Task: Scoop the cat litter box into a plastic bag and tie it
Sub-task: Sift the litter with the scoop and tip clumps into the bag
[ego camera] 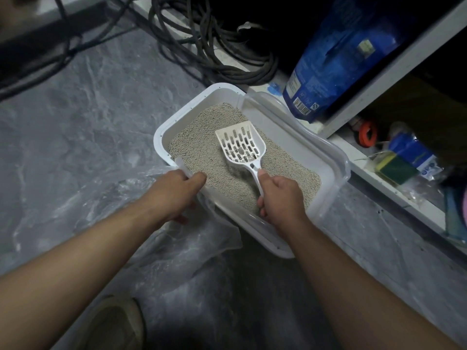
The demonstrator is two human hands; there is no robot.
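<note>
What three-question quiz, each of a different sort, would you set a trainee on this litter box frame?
1. True or false: the scoop is held by the left hand.
2. Multiple choice: where does the clear plastic bag lie? A) on the shelf, B) on the floor on the left side of the litter box, under the left hand, C) inside the box.
3. Fill in: the slotted head of the scoop holds a few ____ and is otherwise nearly empty.

Key: 1 false, the right hand grips its handle while the left hand holds the box rim. 2 B. 3 litter granules.
</note>
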